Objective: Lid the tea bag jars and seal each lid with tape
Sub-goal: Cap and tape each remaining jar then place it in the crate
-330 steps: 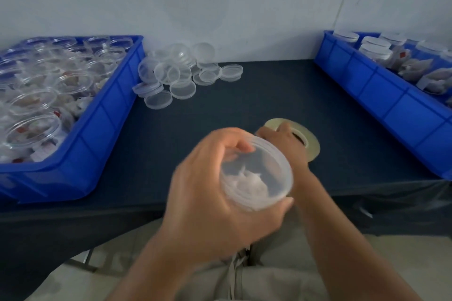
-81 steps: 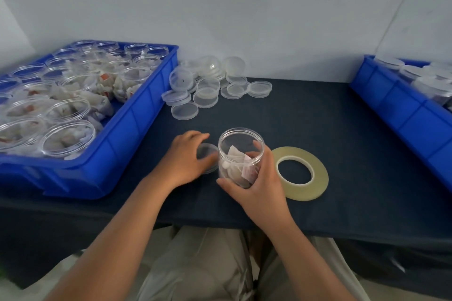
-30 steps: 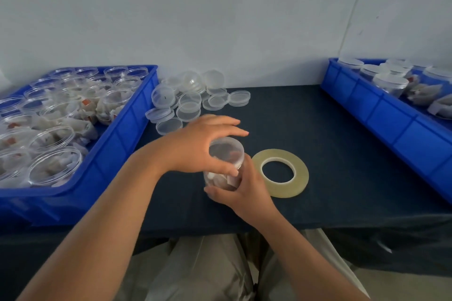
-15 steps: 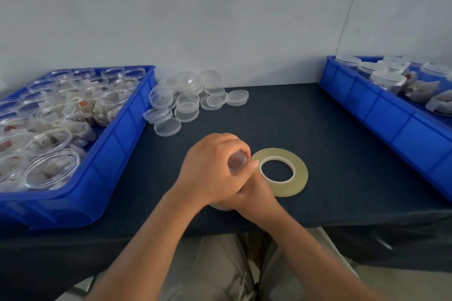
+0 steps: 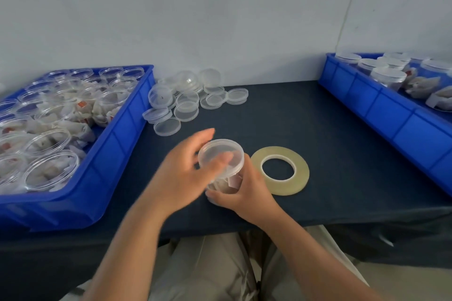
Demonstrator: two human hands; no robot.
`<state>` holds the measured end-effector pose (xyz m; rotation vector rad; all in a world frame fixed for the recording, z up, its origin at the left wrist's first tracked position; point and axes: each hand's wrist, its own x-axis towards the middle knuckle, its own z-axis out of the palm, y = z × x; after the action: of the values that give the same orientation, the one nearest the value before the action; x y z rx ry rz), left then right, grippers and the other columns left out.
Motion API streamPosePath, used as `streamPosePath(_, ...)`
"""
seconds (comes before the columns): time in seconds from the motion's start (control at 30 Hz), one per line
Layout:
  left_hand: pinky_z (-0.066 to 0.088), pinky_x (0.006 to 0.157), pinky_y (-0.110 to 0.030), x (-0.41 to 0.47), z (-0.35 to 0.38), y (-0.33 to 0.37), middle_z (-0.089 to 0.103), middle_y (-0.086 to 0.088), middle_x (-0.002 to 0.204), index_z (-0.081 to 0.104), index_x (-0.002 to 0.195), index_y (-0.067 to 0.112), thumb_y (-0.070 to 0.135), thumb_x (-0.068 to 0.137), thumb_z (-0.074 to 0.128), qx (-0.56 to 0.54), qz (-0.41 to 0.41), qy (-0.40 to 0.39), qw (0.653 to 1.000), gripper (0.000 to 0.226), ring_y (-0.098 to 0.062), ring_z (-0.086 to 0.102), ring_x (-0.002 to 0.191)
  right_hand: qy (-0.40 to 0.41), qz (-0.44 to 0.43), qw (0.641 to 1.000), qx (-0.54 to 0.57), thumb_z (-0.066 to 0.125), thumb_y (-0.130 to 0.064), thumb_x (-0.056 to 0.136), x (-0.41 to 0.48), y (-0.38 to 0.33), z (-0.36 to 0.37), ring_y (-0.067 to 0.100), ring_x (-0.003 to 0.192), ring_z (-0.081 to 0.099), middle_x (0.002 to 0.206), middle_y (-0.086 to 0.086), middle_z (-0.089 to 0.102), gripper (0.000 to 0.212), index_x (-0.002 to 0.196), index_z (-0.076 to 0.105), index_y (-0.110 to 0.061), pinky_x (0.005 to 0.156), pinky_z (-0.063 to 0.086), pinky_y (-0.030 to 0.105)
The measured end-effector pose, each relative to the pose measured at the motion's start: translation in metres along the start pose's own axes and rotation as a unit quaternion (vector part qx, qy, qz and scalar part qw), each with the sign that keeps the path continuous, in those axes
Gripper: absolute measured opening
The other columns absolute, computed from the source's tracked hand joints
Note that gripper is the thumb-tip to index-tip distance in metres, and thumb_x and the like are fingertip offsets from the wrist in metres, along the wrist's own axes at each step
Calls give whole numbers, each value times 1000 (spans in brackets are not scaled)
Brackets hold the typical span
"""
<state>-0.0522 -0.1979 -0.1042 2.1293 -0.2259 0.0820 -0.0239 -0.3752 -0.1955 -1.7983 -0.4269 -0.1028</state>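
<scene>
A clear plastic jar [image 5: 228,182] with tea bags inside stands on the dark table near the front edge. A translucent lid [image 5: 220,151] sits on top of it. My right hand [image 5: 247,193] grips the jar's body from the right and the near side. My left hand [image 5: 181,176] is blurred just left of the jar, its fingers loosely extended and its thumb by the lid's near edge. A yellowish tape roll [image 5: 302,173] lies flat on the table right of the jar, touched by neither hand.
A blue bin [image 5: 117,144] on the left holds several open jars with tea bags. A pile of loose lids [image 5: 187,110] lies behind the jar near the wall. Another blue bin [image 5: 391,115] on the right holds lidded jars.
Half a second ago my left hand covered the jar's top and pressed on the lid. It has now come off to the left, and the lid shows on the jar.
</scene>
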Motion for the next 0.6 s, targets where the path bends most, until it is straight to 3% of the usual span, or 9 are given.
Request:
streamPosePath(0.1, 43, 104, -32, 6, 44, 28, 50, 13, 153, 46, 156, 30, 91, 81, 47, 200, -41, 83, 976, 97, -10, 47, 142, -2, -36, 998, -50, 86, -36, 79, 3, -5, 4, 7, 97, 67, 104, -23, 65, 47, 116, 57, -30, 76, 50, 19)
streamPosePath(0.17, 47, 90, -36, 17, 59, 41, 56, 2, 141, 53, 148, 22, 88, 86, 46, 309, -83, 123, 939, 90, -21, 54, 130, 4, -53, 993, -102, 72, -45, 80, 2, -11, 6, -1, 89, 62, 96, -32, 59, 32, 101, 48, -45, 70, 46, 14)
streamPosePath(0.23, 43, 78, -34, 25, 67, 43, 59, 3, 124, 62, 132, 23, 79, 91, 52, 361, -76, 142, 918, 71, -20, 58, 113, 2, -47, 992, -114, 60, -52, 78, 1, -12, 4, -4, 86, 60, 95, -38, 57, 23, 94, 44, -48, 67, 46, 15)
streamPosePath(0.33, 47, 78, -30, 26, 61, 31, 61, 14, 115, 69, 119, 31, 61, 91, 62, 329, 11, 151, 932, 42, -13, 61, 102, -3, -19, 996, -85, 79, -46, 73, 3, -8, -2, -2, 94, 68, 101, -27, 67, 42, 108, 55, -43, 71, 53, 17)
streamPosePath(0.4, 48, 80, -26, 26, 51, 22, 64, 18, 113, 72, 114, 34, 55, 88, 64, 296, 76, 125, 944, 34, -8, 62, 100, -8, -8, 997, -80, 90, -37, 70, 6, -6, -3, 4, 104, 69, 112, -15, 68, 59, 120, 59, -36, 78, 59, 24)
streamPosePath(0.6, 52, 82, -26, 33, 30, 12, 66, 20, 109, 77, 106, 35, 47, 84, 71, 246, 162, 33, 955, 25, -5, 62, 96, 6, -18, 995, -96, 90, -28, 74, 7, -9, 1, 9, 107, 69, 116, -9, 69, 69, 133, 58, -17, 86, 60, 33)
